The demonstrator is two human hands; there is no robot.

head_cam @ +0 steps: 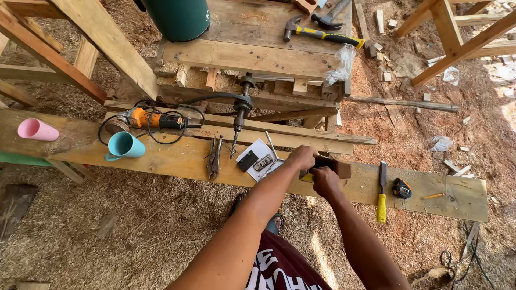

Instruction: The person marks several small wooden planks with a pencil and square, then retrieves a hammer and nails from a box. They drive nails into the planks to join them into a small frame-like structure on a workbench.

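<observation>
Your two hands meet over a dark wood block on the long plank just ahead of you. Your left hand is curled around the block's left end, and your right hand is closed over its near side, so both grip it; a bit of yellow shows beneath, but you cannot tell what that is. The block lies flat on the plank, its long axis running along the plank's length, its free end pointing right. Right of it lie a chisel with a yellow handle pointing toward you, a tape measure and a pencil. Left of your hands sit a white sheet with small dark pieces on it, then locking pliers, with a drill pointing its bit down at the plank. Further left, a teal cup lies on its side, mouth toward you and left; it looks empty. The pink cup lies on its side too, and its inside is not visible. Behind them rests an orange grinder with its coiled cord. Farthest off, on the pallet table, are a green barrel, whose contents you cannot see, and two hammers.
</observation>
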